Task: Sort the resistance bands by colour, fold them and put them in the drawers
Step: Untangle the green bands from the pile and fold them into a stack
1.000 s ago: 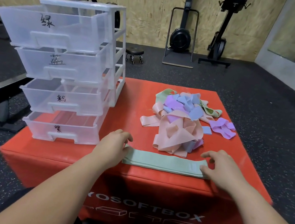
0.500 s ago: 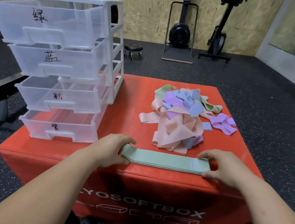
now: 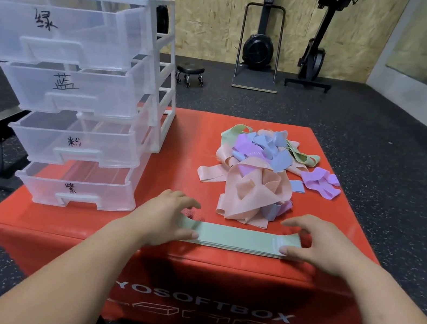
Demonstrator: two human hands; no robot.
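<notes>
Left hand flat, fingers spread, pressing the left end of a green band; right hand likewise on the right end, thumb on the band's near edge, fingers arched over the far edge; neither hand closed around it, both bearing down from above; hands well apart, the band's full length between them. Band lies flattened and straight on the red box, near its front edge; looks like several layers stacked, so possibly more than one green band aligned, cannot tell for certain. Just beyond the hands, toward the right: mixed pile of pink, purple, blue and green bands, tangled, unsorted. Beyond and to the left of the left hand: clear drawer unit, four drawers all pulled out, each hand-labelled; drawers appear empty as far as the translucent fronts show. Judgement: task at an early stage; green band flattened but not yet folded; nothing stored yet; most bands left to sort, fold and put away.
</notes>
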